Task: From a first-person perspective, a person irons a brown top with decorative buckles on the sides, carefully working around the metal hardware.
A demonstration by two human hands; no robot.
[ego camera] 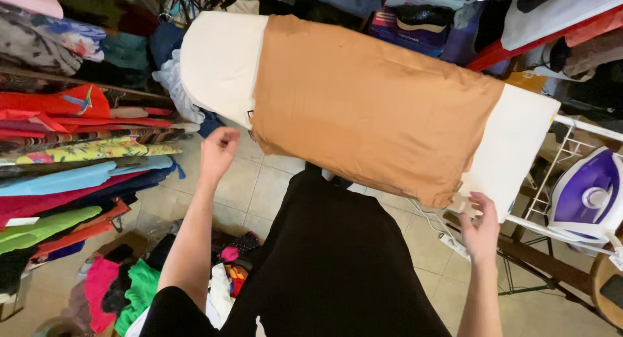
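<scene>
Head view: you look straight down on one ironing board [220,64] with a cream cover, running from upper left to lower right; your black garment fills the lower middle.
Counts: one tan cloth [370,110]; one purple and white steam iron [589,197]; one white wire rest [564,149] under the iron; two hands, both yours.
Tan cloth: it lies flat across the middle of the board, cream cover bare at both ends; its near edge hangs slightly over the board's near side, with the lower right corner drooping in small folds.
Left hand [217,152]: raised just off the near left corner of the cloth, forearm stretched up from the lower left; fingers curled in loosely, thumb and fingertips drawn together; you cannot tell whether they pinch the cloth's edge or close on nothing.
Right hand [481,221]: at the near right end of the board, wrist bent back, palm toward the board; fingers spread, the tips touching the cover's edge just beside the drooping corner.
Edges: the board's right end meets the wire rest; the iron stands close to your right hand but apart from it.
Room: shelves of folded clothes [71,155] crowd the left; a heap of clothes [130,285] lies on the tile floor [259,187] by your left side; only a narrow strip of bare tile shows between board and shelves.
</scene>
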